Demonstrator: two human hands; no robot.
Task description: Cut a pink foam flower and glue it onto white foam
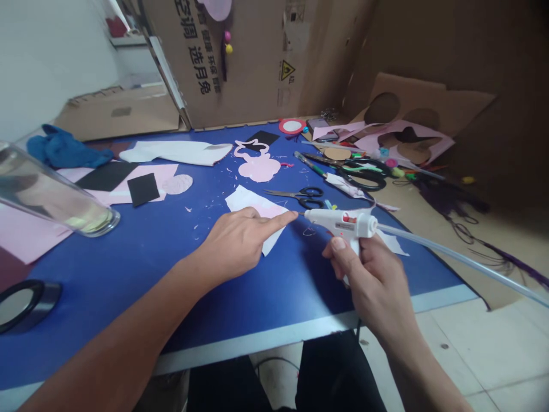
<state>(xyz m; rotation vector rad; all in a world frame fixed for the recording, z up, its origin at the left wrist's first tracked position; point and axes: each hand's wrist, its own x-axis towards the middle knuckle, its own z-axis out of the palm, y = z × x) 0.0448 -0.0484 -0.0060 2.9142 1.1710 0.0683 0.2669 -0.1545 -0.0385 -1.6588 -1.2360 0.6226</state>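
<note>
Apparently for aim, the right hand [380,269] is wrapped round the glue gun [332,220] inside the near edge of the table [141,246], its nozzle just beside the outstretched finger of the left hand [238,237]; whether that hand grips the paper [239,199], I cannot tell. Cardboard [253,74] lines the blue table's far edge; the floor [484,349] is tiled.
</note>
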